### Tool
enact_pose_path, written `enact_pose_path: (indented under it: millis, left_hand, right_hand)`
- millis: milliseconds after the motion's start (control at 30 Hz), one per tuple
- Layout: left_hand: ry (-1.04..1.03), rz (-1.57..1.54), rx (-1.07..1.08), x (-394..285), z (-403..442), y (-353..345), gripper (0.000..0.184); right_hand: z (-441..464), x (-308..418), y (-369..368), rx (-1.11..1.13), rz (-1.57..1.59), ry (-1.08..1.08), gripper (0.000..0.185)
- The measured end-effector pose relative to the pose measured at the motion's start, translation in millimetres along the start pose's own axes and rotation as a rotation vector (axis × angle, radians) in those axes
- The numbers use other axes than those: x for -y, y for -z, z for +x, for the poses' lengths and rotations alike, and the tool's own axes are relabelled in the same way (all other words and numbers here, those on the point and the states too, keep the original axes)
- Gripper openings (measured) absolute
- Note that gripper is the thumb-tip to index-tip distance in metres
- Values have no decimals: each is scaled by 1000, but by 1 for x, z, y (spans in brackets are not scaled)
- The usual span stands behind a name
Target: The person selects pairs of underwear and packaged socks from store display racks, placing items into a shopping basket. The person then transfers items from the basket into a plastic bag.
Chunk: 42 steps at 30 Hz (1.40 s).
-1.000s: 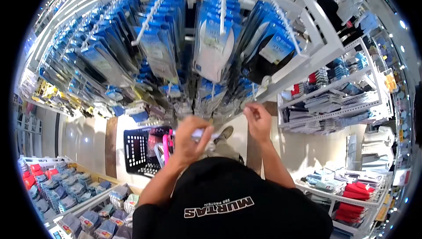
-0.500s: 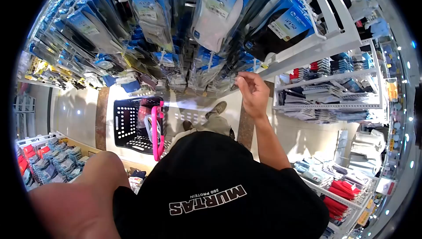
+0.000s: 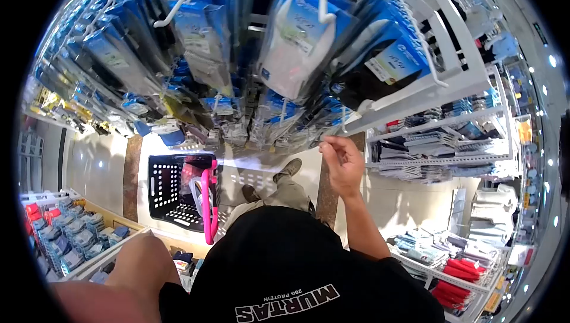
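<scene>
My right hand is raised in front of me at the lower edge of a rack of hanging packets. Its fingers bend loosely, with a gap between thumb and forefinger, and I see nothing in them. Close to the fingertips hang clear packets with blue cards; whether the hand touches them I cannot tell. Above are a packet with a white fabric item and one with a black fabric item, on white hooks. My left arm bends at lower left, its hand out of view.
On the tiled floor, left of my feet, stands a black shopping basket with a pink handle and some packaged goods inside. White shelves of folded packets are at right. Bins of small packs stand at lower left, red packs at lower right.
The view has tilted upward, so the rack, basket and my body sit lower in it. My right hand keeps its bent-finger pose near the packets. The left arm has shifted slightly.
</scene>
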<state>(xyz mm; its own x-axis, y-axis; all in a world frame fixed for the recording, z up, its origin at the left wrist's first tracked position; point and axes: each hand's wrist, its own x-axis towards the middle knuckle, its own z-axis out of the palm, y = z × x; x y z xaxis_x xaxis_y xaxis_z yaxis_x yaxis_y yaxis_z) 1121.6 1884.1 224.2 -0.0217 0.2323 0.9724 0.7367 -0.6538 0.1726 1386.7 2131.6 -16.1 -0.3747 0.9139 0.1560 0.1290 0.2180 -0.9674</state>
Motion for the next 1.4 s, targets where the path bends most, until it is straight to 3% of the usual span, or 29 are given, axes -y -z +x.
enact_pose_path:
  millis: [500, 600, 933, 1033, 1100, 1267, 1300, 1400]
  left_hand:
    - [48, 72, -13, -15, 7, 24, 22]
    - [27, 62, -19, -14, 8, 19, 23]
    - [-20, 57, -88, -14, 10, 10, 24]
    - [-1, 76, -142, -4, 4, 2, 25]
    - [57, 102, -186, 7, -3, -8, 25]
    - [365, 205, -181, 31, -40, -72, 23]
    - [482, -21, -185, 36, -60, -89, 24]
    - [810, -120, 37, 36, -117, -132, 18]
  right_hand:
    - [9, 3, -1, -5, -94, 64, 19]
    - [13, 2, -2, -1, 18, 71, 18]
    - [41, 13, 35, -222, 84, 183, 22]
    - [52, 21, 45, -302, 53, 263, 34]
    - [61, 27, 49, -365, 27, 278, 45]
    - [74, 38, 43, -364, -10, 300, 52]
    - [75, 38, 42, -359, -13, 291, 52]
    - [81, 45, 35, -422, -69, 316, 58]
